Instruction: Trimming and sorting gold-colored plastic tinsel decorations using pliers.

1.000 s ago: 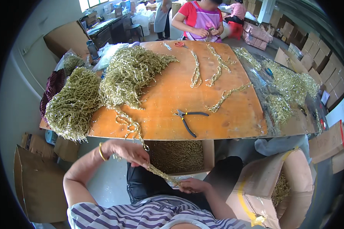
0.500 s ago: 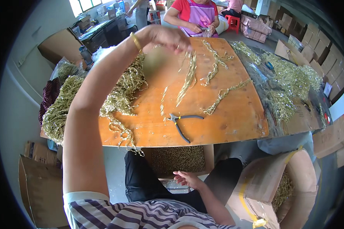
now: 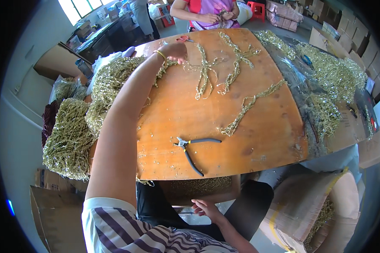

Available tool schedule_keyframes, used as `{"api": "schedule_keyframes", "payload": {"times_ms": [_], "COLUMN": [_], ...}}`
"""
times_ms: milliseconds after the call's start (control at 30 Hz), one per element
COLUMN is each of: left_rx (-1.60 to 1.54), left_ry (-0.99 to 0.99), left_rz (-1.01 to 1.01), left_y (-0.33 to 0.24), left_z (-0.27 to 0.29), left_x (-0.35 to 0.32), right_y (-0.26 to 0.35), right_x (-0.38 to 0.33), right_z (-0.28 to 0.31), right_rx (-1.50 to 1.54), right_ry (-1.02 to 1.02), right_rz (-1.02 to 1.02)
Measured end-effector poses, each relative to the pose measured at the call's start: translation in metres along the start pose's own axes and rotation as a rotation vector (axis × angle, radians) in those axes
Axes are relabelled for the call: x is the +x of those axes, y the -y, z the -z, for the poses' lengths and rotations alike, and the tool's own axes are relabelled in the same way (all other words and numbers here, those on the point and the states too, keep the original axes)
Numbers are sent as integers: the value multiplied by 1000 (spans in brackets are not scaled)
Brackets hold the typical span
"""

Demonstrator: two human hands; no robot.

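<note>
One gold garland (image 3: pixel 204 71) just beside left fingers (image 3: pixel 180 57)

Grey pliers (image 3: pixel 194 148), red scissors (image 3: pixel 182 39) on wooden table (image 3: pixel 266 139)

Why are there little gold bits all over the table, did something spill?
Yes, small gold crumbs lie scattered on the orange wooden table around the grey-handled pliers. They look shed from the gold tinsel strands that the left hand reaches. Nothing looks broken.
</note>
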State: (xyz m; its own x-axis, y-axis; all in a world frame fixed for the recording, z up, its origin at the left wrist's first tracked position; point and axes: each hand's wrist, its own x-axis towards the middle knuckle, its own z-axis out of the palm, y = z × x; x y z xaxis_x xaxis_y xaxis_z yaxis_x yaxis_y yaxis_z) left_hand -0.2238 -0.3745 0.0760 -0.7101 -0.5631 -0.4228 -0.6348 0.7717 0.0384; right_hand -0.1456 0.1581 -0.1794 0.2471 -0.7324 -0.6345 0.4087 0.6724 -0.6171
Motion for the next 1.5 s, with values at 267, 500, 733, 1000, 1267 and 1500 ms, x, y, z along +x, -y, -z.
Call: {"api": "schedule_keyframes", "payload": {"times_ms": [267,500,733,1000,1267,1500], "left_rx": [-526,75,-69,-299,-113,-552], "left_ry": [-342,-808,-455,37,-639,-655], "left_rz": [-144,-676,-164,-4,-106,-355], "left_y": [-13,-7,-19,21,-13,-94], "left_z": [42,72,55,-61,-100,-181], "left_x": [39,95,96,40,-27,-270], "right_y": [3,0,3,-12,-7,76], "right_x": [-1,-1,4,10,18,-43], "right_z": [-5,7,9,5,6,-32], "right_rx": [-47,-31,-45,-65,-173,-358], "right_ry": [-16,-124,-165,-180,-155,-3], "right_rz": [-21,33,21,135,195,529]}}
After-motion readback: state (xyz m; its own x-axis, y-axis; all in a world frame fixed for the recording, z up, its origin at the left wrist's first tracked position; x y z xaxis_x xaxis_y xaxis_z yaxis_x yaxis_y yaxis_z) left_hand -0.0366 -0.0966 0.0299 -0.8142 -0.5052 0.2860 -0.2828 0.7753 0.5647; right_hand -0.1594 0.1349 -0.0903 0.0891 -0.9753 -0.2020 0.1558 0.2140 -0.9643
